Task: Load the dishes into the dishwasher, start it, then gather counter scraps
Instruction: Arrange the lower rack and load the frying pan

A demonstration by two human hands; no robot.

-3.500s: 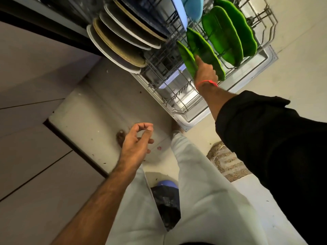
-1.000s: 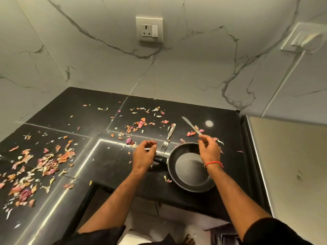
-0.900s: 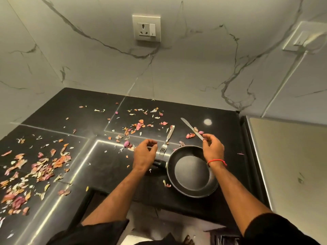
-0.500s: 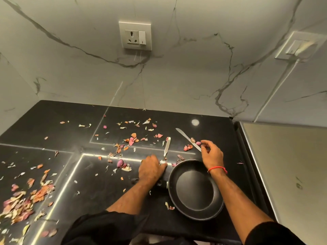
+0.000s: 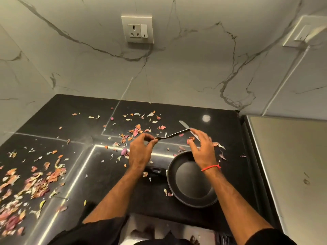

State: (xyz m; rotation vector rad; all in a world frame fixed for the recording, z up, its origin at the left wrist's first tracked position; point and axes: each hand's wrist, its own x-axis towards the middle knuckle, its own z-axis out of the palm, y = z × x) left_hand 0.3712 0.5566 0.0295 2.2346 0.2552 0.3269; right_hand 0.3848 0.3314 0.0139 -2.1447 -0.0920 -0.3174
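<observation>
My left hand (image 5: 140, 151) pinches the tine end of a steel fork (image 5: 172, 134) and holds it lifted over the black counter (image 5: 85, 110), its handle pointing right. My right hand (image 5: 201, 147) hovers just right of it with fingers spread and fairly straight, their tips at the handle of a table knife (image 5: 184, 124) that lies on the counter. A black frying pan (image 5: 170, 181) sits empty under my right wrist, its handle (image 5: 154, 171) pointing left. Pink and orange peel scraps (image 5: 136, 130) litter the counter, with a thicker heap (image 5: 35, 183) at the left.
A marble wall with a socket (image 5: 137, 29) rises behind the counter. A second switch plate (image 5: 300, 32) is at the upper right. A pale steel surface (image 5: 292, 174) borders the counter on the right. Loose scraps lie around the pan.
I turned from the dishwasher rack to the counter. Since half a second ago my left hand has picked the fork up off the counter; my right hand stays at the knife.
</observation>
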